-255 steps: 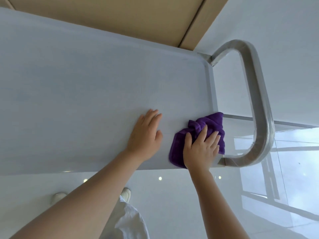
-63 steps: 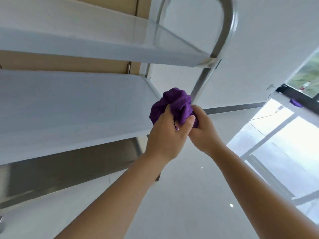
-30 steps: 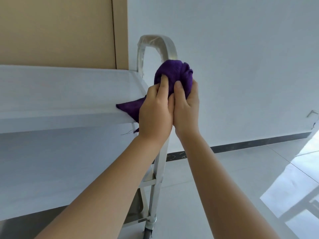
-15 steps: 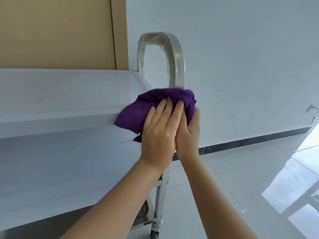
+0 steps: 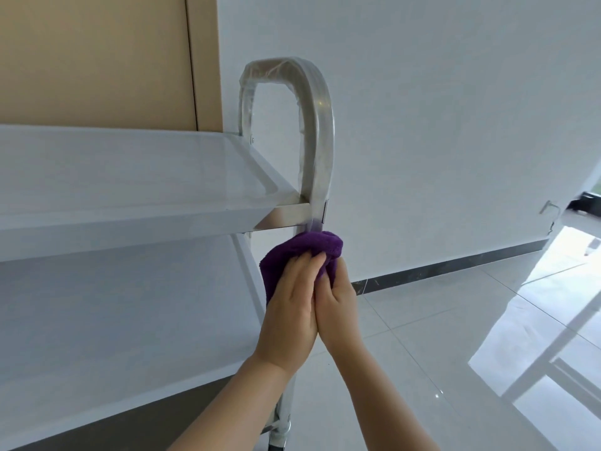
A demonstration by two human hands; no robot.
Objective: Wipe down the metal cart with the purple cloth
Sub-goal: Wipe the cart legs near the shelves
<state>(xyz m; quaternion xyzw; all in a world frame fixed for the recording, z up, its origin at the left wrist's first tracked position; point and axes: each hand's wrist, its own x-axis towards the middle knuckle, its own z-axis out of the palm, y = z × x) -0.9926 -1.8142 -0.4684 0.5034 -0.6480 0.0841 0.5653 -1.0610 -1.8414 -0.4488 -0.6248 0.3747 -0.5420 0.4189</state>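
The metal cart [image 5: 130,203] fills the left, with a top shelf and a middle shelf [image 5: 123,320] below it. Its looped tubular handle [image 5: 320,125] rises at the right end, partly wrapped in clear film. The purple cloth [image 5: 302,252] is wrapped round the cart's upright post just below the top shelf. My left hand [image 5: 289,314] and my right hand [image 5: 338,304] clasp the cloth round the post from both sides, palms nearly together. The post behind the cloth and hands is hidden.
A tan door and frame [image 5: 97,60] stand behind the cart. A white wall [image 5: 439,125] with a dark skirting strip [image 5: 455,265] runs to the right. Glossy white floor tiles [image 5: 455,353] spread below. A cart wheel [image 5: 278,445] shows at the bottom.
Both hands have slid the cloth down the post, from the handle's base at top-shelf level to just below that shelf. Earlier the cloth was up on the handle, and before that on the shelf top.
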